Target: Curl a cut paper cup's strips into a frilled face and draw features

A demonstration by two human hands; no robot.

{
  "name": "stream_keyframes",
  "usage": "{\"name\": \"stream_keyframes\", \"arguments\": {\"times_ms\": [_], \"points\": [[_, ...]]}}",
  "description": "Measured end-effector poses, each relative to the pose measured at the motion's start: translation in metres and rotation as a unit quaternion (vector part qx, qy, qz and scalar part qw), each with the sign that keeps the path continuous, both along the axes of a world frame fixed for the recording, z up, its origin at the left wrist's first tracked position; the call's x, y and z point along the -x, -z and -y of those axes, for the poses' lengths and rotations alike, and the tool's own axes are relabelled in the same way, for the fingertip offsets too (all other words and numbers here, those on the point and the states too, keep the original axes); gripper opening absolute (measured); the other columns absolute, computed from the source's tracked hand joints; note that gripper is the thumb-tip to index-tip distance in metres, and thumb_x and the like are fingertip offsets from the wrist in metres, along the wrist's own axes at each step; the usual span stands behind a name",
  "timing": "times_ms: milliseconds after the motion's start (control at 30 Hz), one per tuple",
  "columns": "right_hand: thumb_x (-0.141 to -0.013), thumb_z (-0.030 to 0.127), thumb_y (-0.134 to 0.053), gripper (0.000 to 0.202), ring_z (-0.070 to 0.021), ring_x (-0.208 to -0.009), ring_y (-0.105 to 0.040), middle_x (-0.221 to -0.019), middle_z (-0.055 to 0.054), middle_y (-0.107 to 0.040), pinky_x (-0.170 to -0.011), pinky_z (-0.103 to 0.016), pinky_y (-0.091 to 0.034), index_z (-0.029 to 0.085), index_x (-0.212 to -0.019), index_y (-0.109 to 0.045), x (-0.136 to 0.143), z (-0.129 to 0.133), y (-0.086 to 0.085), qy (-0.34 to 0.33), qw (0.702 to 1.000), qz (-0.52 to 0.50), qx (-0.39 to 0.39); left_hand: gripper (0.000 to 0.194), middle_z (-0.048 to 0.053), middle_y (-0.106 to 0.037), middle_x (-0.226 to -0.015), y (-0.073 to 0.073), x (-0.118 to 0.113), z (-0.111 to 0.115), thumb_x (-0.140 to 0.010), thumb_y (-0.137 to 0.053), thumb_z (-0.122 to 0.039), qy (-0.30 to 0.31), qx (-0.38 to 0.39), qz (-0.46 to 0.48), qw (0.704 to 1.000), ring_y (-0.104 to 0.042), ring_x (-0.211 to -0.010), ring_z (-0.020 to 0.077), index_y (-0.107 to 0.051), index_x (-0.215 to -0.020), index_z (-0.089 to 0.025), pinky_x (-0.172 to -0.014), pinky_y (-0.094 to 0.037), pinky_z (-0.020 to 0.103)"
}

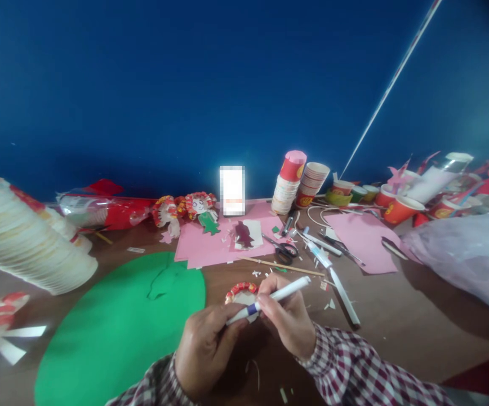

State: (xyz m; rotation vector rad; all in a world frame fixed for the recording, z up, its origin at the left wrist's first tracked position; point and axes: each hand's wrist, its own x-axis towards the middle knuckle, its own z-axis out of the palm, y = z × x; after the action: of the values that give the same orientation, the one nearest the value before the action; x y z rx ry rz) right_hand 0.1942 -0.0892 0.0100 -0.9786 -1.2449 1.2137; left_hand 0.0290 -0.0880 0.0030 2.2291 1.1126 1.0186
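Just in front of me, both hands are on a white marker pen (290, 288) with a dark blue band, tilted up to the right. My left hand (205, 345) is closed about its lower left end. The fingers of my right hand (289, 318) pinch the barrel near the band. Behind and below the pen is a paper-cup craft piece (241, 287) with a curled red-and-white rim, partly covered by my hands. Whether fingers also grip that piece is hidden. Small paper scraps (256, 273) lie just beyond my hands.
A green paper disc (126, 332) spreads at left, below a leaning paper-cup stack (29, 237). Ahead are pink sheets (210, 251), black scissors (285, 252), a thin wooden stick (280, 266) and two more cup stacks (285, 192). A utility knife (343, 293) and plastic bag (468, 259) lie right.
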Motion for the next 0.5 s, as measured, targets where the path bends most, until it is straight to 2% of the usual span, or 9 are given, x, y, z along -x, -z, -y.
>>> {"name": "stream_keyframes", "arguments": {"times_ms": [433, 500], "points": [[-0.081, 0.025, -0.049, 0.014, -0.0080, -0.051, -0.037, -0.059, 0.003, -0.043, -0.048, -0.021, -0.031, 0.018, -0.069, -0.047, 0.003, 0.005, -0.010, 0.005, 0.998, 0.001, -0.062, 0.022, 0.003, -0.067, -0.075, -0.013, -0.003, -0.001, -0.075, -0.054, -0.018, 0.020, -0.038, -0.003, 0.999, -0.060, -0.064, 0.0142, -0.059, -0.096, -0.022, -0.057, -0.045, 0.022], [-0.079, 0.023, -0.050, 0.014, -0.0080, -0.051, -0.038, -0.058, 0.003, -0.044, -0.047, -0.021, -0.032, 0.017, -0.067, -0.048, -0.002, 0.002, -0.015, 0.010, 0.997, -0.009, -0.072, 0.020, 0.003, -0.067, -0.074, -0.015, 0.002, -0.004, -0.075, -0.054, -0.020, 0.025, -0.041, -0.005, 0.999, -0.060, -0.064, 0.0136, -0.061, -0.094, -0.022, -0.057, -0.046, 0.021]]}}
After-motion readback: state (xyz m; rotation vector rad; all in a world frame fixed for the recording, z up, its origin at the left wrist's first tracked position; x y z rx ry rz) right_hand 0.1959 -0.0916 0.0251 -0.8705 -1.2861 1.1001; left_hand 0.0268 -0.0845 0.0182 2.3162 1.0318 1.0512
